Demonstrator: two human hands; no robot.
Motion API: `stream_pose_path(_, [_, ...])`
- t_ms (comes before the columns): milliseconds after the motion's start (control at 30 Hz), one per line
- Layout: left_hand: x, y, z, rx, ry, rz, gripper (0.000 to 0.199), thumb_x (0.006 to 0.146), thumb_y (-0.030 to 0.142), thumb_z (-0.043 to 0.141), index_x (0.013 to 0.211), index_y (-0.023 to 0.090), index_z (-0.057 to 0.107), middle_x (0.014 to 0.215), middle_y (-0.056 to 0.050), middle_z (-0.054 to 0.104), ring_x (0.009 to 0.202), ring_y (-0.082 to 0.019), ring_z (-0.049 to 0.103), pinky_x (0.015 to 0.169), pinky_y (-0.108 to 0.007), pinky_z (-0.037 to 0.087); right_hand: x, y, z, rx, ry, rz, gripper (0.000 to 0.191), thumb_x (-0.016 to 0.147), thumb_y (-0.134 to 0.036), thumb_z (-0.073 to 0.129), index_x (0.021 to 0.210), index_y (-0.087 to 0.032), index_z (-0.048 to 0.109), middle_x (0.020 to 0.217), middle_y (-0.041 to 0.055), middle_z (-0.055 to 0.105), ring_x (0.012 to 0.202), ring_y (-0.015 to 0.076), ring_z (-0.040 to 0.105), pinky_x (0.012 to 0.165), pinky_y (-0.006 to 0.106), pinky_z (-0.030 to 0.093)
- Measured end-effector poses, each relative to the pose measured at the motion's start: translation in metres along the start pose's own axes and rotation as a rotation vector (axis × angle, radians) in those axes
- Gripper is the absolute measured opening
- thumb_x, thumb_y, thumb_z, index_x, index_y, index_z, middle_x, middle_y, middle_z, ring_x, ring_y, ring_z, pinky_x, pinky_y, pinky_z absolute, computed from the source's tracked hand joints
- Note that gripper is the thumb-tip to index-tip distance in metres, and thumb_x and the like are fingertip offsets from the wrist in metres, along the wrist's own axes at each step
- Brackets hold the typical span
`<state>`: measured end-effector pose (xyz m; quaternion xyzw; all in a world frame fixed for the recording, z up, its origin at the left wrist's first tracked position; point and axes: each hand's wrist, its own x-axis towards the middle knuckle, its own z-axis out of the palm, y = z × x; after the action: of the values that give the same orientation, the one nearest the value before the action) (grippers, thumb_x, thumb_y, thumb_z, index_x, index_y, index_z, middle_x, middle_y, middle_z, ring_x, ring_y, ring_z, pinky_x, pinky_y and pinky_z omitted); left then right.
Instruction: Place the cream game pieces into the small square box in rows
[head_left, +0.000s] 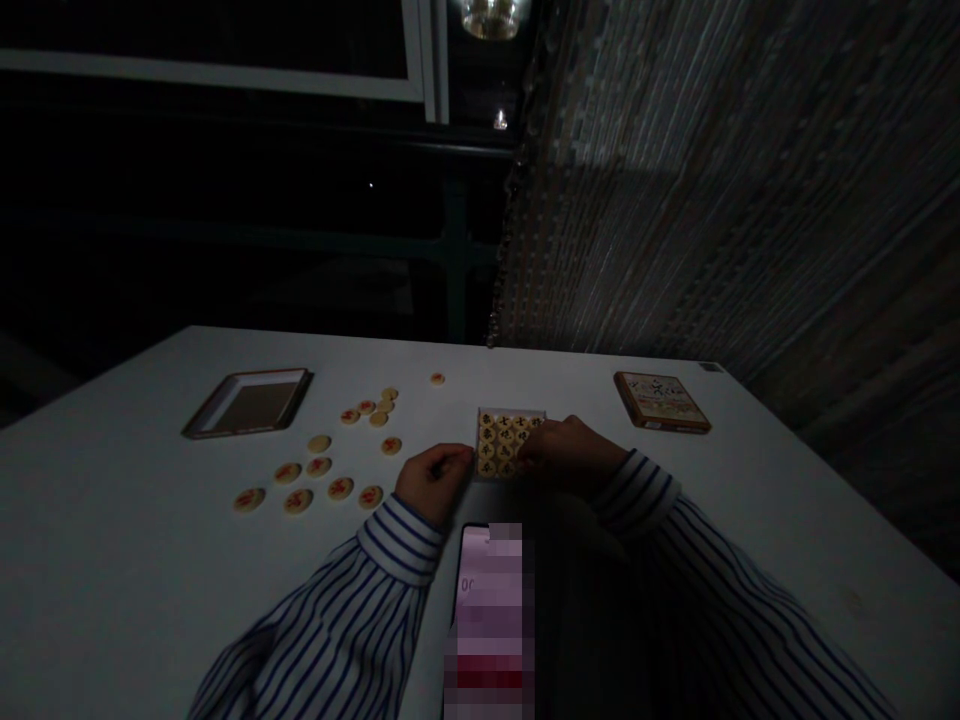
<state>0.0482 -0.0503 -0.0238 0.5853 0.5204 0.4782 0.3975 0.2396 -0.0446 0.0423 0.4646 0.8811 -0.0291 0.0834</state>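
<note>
Well, both hands are at a small tray (513, 411) near the middle of the white table (135, 500), and round pieces with black characters (505, 437) sit in rows inside it. The left hand (433, 483) is just beside the tray's left side, its fingers curled in and the thumb close to the forefinger; whether they pinch anything, I cannot tell. The right hand (574, 452) reaches over the tray's right part, fingers bent downward and bunched, covering some of the pieces; its fingertips are too dark and hidden to tell if they grip one. Striped sleeves (401, 540) cover both forearms.

Left of the tray, round pieces with red characters (298, 501) lie scattered flat on the table, some touching, others apart, and among them are a few pale pieces with no visible marking (319, 442). One red-marked piece lies apart toward the far edge. Beyond the scatter, at the far left, is an open shallow box (194, 434). A flat box with a printed top (664, 402) lies well apart on the right. A phone (491, 600) with a blurred-out screen is on the near side of the tray, between the forearms. Behind the table hangs a string curtain (637, 200)
</note>
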Motion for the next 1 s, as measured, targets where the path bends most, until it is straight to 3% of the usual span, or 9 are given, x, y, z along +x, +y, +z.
stream_pose_path(767, [0.001, -0.002, 0.001, -0.018, -0.001, 0.007, 0.025, 0.063, 0.035, 0.054, 0.071, 0.013, 0.063, 0.059, -0.004, 0.064, 0.062, -0.015, 0.058, 0.057, -0.025, 0.046, 0.000, 0.000, 0.000, -0.015, -0.012, 0.028, 0.027, 0.076, -0.037, 0.038, 0.086, -0.024, 0.059, 0.088, 0.0045, 0.062, 0.084, 0.0189, 0.053, 0.067, 0.031, 0.033])
stream_pose_path(1000, [0.000, -0.001, 0.000, -0.002, 0.008, -0.005, 0.025, 0.062, 0.035, 0.054, 0.071, 0.013, 0.064, 0.060, -0.004, 0.064, 0.060, -0.014, 0.058, 0.057, -0.025, 0.046, -0.012, 0.007, -0.013, 0.011, 0.036, 0.075, 0.026, 0.073, -0.038, 0.044, 0.089, -0.025, 0.059, 0.089, 0.0042, 0.062, 0.086, 0.0193, 0.052, 0.072, 0.032, 0.032])
